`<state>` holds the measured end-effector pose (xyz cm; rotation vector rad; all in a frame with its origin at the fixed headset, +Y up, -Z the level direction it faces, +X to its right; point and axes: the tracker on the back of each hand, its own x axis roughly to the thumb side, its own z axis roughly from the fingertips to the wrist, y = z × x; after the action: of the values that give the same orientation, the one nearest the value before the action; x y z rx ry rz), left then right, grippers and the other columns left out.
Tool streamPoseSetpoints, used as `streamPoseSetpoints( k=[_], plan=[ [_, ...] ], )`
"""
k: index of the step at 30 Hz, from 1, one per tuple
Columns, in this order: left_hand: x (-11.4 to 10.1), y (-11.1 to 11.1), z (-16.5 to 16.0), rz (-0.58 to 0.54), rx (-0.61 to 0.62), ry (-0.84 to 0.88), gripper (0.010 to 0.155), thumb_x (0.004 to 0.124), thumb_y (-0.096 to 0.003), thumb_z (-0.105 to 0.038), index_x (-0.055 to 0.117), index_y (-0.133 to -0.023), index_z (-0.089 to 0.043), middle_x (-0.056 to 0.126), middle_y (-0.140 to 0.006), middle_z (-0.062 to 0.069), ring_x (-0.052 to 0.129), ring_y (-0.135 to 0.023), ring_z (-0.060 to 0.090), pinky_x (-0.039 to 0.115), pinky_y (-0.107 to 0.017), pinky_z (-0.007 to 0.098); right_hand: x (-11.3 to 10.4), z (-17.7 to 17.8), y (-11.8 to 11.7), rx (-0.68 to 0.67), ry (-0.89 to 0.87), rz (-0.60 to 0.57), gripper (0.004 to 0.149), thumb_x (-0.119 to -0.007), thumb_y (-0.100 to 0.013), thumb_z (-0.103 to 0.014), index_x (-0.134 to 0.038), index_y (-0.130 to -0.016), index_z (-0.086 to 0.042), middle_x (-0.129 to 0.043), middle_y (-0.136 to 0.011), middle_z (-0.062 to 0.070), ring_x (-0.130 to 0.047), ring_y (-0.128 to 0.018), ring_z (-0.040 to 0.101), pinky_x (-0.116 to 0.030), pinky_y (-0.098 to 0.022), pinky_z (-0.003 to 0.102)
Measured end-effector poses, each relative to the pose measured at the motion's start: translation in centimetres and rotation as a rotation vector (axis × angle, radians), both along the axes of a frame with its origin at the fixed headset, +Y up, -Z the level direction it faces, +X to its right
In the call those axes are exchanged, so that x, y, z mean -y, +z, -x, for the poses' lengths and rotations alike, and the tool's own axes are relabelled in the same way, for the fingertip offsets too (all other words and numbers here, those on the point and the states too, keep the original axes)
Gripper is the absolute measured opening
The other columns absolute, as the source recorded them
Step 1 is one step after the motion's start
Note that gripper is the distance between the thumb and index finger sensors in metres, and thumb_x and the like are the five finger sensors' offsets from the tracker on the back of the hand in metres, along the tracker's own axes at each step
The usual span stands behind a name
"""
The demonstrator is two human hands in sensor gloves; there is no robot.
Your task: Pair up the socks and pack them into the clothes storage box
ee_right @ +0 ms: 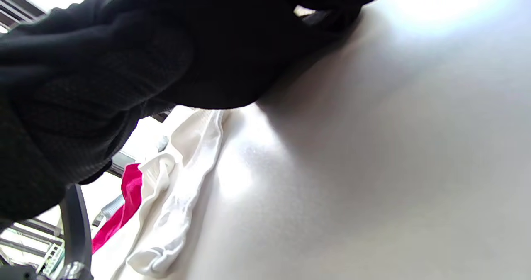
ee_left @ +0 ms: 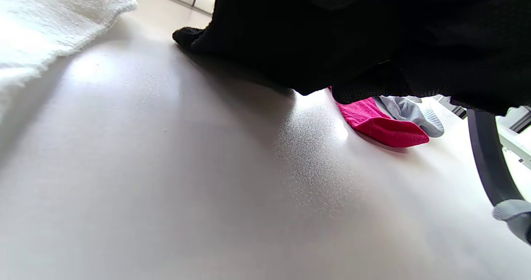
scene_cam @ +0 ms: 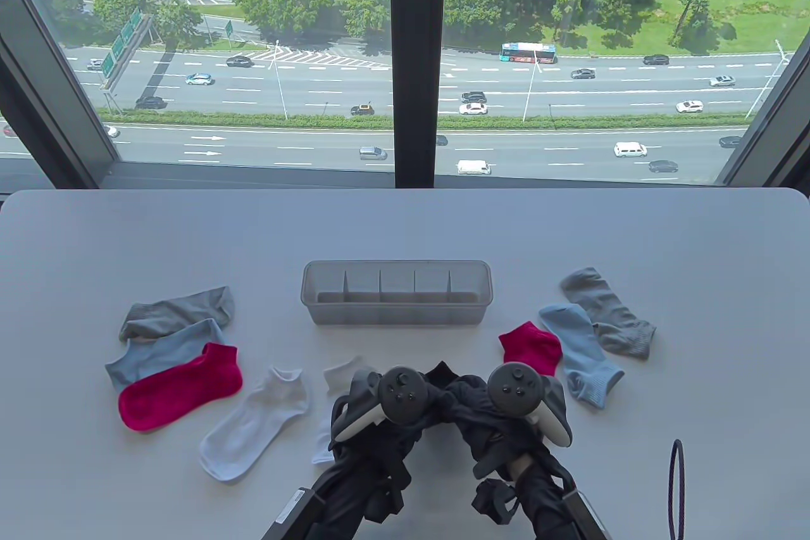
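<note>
Both my hands, left (scene_cam: 373, 404) and right (scene_cam: 506, 404), meet low over black socks (scene_cam: 446, 378); grip indeterminate. Wrist views add only table (ee_left: 207, 188).

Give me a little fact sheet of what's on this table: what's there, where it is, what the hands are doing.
box: clear divided box, mid-table, compartments look empty
left pile: grey sock, blue sock, pink sock, overlapping
right pile: pink sock, blue sock, grey sock
white socks: one lying flat, another partly under the left hand
hands: left hand and right hand together on a black sock
grip: fingers hidden, cannot tell
</note>
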<state>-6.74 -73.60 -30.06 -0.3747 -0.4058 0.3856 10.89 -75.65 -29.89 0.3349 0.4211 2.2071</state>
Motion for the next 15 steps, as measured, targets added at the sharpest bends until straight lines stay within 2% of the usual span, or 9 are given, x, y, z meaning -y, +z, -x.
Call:
streamPoseSetpoints(
  k=[1, 4, 7, 8, 9, 11, 12, 13, 15],
  plan=[
    [0.0, 0.0, 0.0, 0.016, 0.01, -0.001, 0.048, 0.055, -0.059, -0.032, 0.055, -0.099, -0.005, 0.044, -0.117, 0.021, 0.032, -0.112, 0.048, 0.022, -0.076, 0.072, -0.1, 0.0, -0.1, -0.017, 0.005, -0.005, 0.06, -0.058, -0.06, -0.043, -0.048, -0.105, -0.005, -0.039, -0.109, 0.031, -0.045, -0.093, 0.05, -0.049, -0.069, 0.062],
    [0.3, 0.2, -0.1, 0.038, 0.032, -0.022, 0.051, 0.052, -0.058, -0.039, 0.051, -0.096, -0.004, 0.036, -0.117, 0.022, 0.024, -0.111, 0.049, 0.019, -0.075, 0.072, -0.5, 0.0, -0.1, -0.01, 0.031, -0.035, 0.048, -0.057, -0.06, -0.039, -0.064, -0.094, -0.006, -0.048, -0.106, 0.027, -0.05, -0.092, 0.048, -0.052, -0.069, 0.061],
    [0.1, 0.1, -0.2, 0.025, 0.018, -0.05, 0.06, 0.065, -0.0538, -0.046, 0.045, -0.095, -0.008, 0.027, -0.117, 0.02, 0.018, -0.111, 0.048, 0.016, -0.076, 0.072, -0.3, -0.1, -0.1, -0.018, -0.044, 0.004, 0.047, -0.053, -0.06, -0.039, -0.069, -0.088, -0.005, -0.052, -0.104, 0.025, -0.052, -0.092, 0.048, -0.053, -0.069, 0.06],
    [0.1, 0.2, -0.2, 0.027, 0.018, -0.061, 0.066, 0.067, -0.0531, -0.047, 0.036, -0.099, -0.012, 0.021, -0.118, 0.02, 0.015, -0.111, 0.048, 0.015, -0.076, 0.072, -0.3, -0.1, 0.0, -0.005, -0.079, 0.02, 0.047, -0.053, -0.06, -0.038, -0.071, -0.086, -0.003, -0.053, -0.104, 0.025, -0.052, -0.092, 0.049, -0.052, -0.069, 0.061],
    [-0.1, 0.2, -0.1, 0.01, 0.018, -0.04, 0.07, 0.069, -0.0532, -0.046, 0.025, -0.102, -0.021, 0.017, -0.118, 0.019, 0.013, -0.112, 0.047, 0.015, -0.076, 0.072, -0.1, -0.1, -0.1, -0.007, -0.106, 0.044, 0.047, -0.054, -0.06, -0.038, -0.072, -0.085, -0.002, -0.055, -0.103, 0.026, -0.052, -0.091, 0.05, -0.052, -0.068, 0.061],
    [-0.4, 0.3, 0.0, -0.066, -0.004, -0.01, 0.061, 0.072, -0.054, -0.042, 0.04, -0.102, -0.022, 0.027, -0.119, 0.019, 0.023, -0.113, 0.047, 0.02, -0.077, 0.072, 0.1, -0.3, -0.2, -0.008, -0.11, 0.063, 0.048, -0.052, -0.061, -0.039, -0.072, -0.086, -0.002, -0.054, -0.103, 0.026, -0.051, -0.092, 0.05, -0.051, -0.069, 0.062],
    [-0.6, 0.3, 0.1, -0.088, -0.016, -0.001, 0.053, 0.071, -0.0553, -0.039, 0.052, -0.099, -0.016, 0.038, -0.119, 0.019, 0.031, -0.113, 0.047, 0.023, -0.077, 0.072, 0.1, -0.4, -0.1, 0.006, -0.108, 0.066, 0.05, -0.053, -0.061, -0.039, -0.07, -0.089, -0.002, -0.052, -0.104, 0.028, -0.047, -0.092, 0.052, -0.05, -0.069, 0.063],
    [-0.7, 0.3, 0.0, -0.102, -0.022, 0.009, 0.051, 0.071, -0.0552, -0.038, 0.059, -0.096, -0.01, 0.048, -0.117, 0.018, 0.039, -0.112, 0.046, 0.026, -0.077, 0.072, 0.1, -0.3, -0.1, 0.021, -0.086, 0.044, 0.053, -0.053, -0.061, -0.041, -0.065, -0.096, -0.003, -0.048, -0.106, 0.03, -0.046, -0.093, 0.053, -0.048, -0.069, 0.064],
    [-0.6, 0.3, 0.1, -0.065, -0.009, -0.026, 0.05, 0.066, -0.056, -0.039, 0.062, -0.094, -0.007, 0.053, -0.115, 0.018, 0.042, -0.112, 0.047, 0.027, -0.077, 0.072, -0.2, -0.3, -0.1, -0.008, -0.068, 0.015, 0.064, -0.058, -0.059, -0.045, -0.042, -0.11, -0.01, -0.041, -0.11, 0.031, -0.043, -0.096, 0.053, -0.047, -0.07, 0.066]
  ],
)
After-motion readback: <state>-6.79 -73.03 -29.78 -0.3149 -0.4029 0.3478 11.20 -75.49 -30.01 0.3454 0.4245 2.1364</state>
